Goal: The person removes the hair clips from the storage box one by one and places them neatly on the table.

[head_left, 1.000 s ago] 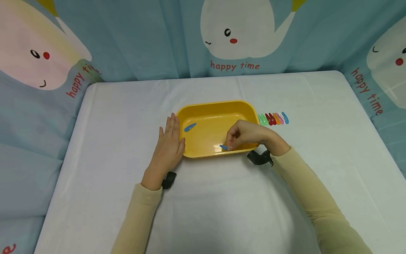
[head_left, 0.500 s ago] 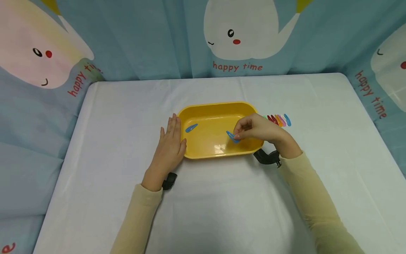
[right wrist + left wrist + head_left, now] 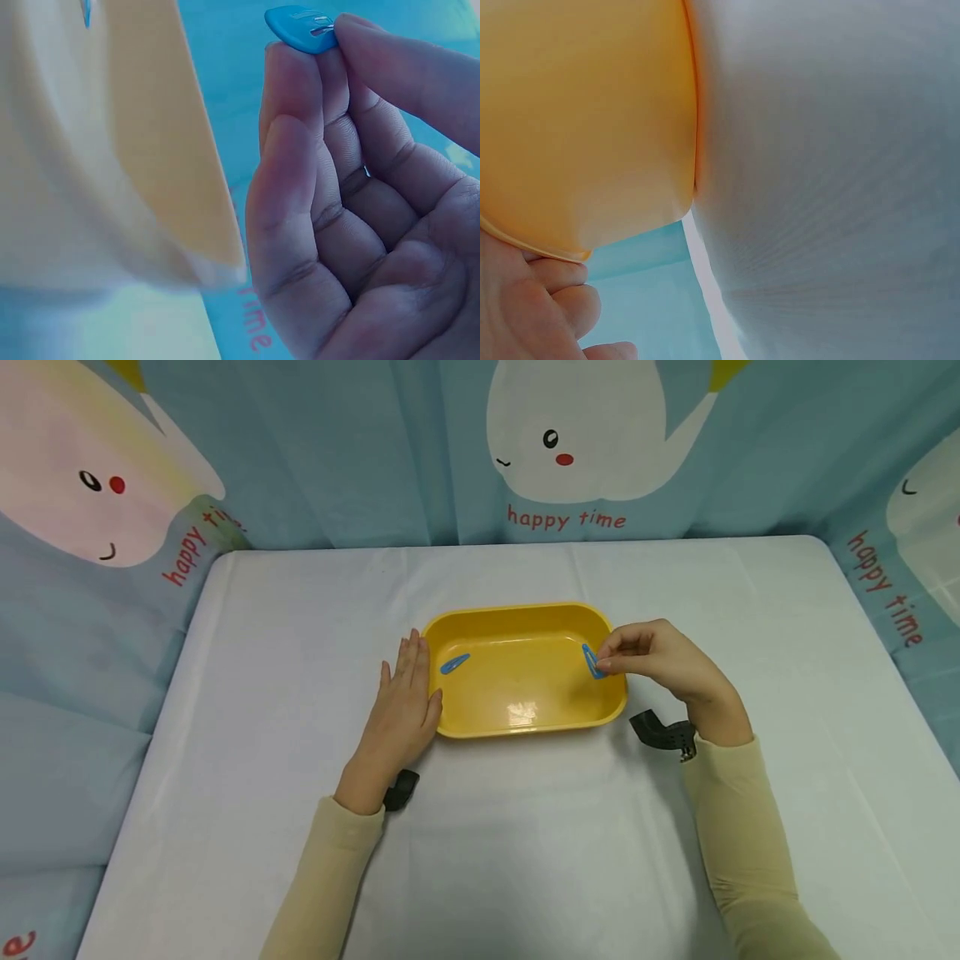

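Between thumb and fingertips my right hand [image 3: 667, 658] pinches a blue snap hair clip [image 3: 592, 662], held over the right end of the yellow tray [image 3: 525, 732]. The right wrist view shows that hair clip [image 3: 301, 28] up close, clear of the tray wall [image 3: 169, 142]. A second blue hair clip [image 3: 454, 663] lies inside the tray near its left end. My left hand [image 3: 397, 710] rests flat along the tray's left rim, fingers straight. In the left wrist view, fingers [image 3: 559, 300] of that hand sit right at the rim.
A white cloth covers the table [image 3: 540, 843]. Behind and to the sides hangs a blue curtain [image 3: 337, 460] with whale prints. The row of coloured clips right of the tray is hidden behind my right hand.
My right hand has lifted the blue hair clip from the tray's front and carried it right and away from me, to the right rim. My left hand stays in place.
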Action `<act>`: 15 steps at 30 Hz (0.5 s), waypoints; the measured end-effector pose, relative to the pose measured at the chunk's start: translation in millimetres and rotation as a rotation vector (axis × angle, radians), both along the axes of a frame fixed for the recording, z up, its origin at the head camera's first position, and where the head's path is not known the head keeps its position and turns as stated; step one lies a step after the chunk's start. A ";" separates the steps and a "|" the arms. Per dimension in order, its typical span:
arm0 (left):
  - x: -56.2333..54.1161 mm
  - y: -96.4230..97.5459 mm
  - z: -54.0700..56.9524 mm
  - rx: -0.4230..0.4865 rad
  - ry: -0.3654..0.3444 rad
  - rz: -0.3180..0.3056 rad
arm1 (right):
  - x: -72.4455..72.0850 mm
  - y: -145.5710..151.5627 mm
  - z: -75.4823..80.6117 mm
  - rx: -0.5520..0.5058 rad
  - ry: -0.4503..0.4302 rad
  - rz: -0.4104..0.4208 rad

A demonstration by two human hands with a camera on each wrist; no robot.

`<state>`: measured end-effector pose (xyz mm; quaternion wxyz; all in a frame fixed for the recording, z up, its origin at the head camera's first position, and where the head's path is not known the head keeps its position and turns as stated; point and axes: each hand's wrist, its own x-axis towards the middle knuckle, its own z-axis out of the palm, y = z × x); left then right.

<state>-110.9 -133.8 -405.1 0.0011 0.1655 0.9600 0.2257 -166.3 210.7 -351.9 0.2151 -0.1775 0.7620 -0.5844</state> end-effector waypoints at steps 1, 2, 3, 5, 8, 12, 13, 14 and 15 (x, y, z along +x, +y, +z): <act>-0.1 0.2 0.0 0.000 0.000 -0.001 | -0.2 2.8 0.2 -0.007 0.001 -0.009; -0.1 0.4 -0.1 0.001 0.000 -0.001 | -0.5 5.7 0.5 -0.011 0.004 -0.018; -0.1 0.6 -0.1 0.000 0.000 -0.001 | -0.9 8.7 0.8 -0.016 0.009 -0.029; -0.3 1.0 0.1 -0.001 -0.001 -0.001 | -1.5 15.6 1.6 -0.025 0.015 -0.055; -0.4 1.4 0.4 -0.002 -0.003 0.002 | -2.6 25.6 2.4 -0.021 0.031 -0.100; -0.5 1.7 1.2 -0.004 -0.008 0.006 | -4.5 35.8 0.9 0.000 0.039 -0.149; -0.6 1.6 1.2 -0.004 -0.009 0.006 | -5.1 37.9 0.3 0.003 0.039 -0.154; -0.7 1.5 1.1 -0.005 -0.011 0.007 | -5.7 39.9 -0.4 0.003 0.039 -0.156; -0.6 1.4 1.4 -0.006 -0.012 0.007 | -6.2 41.8 -1.2 0.000 0.037 -0.158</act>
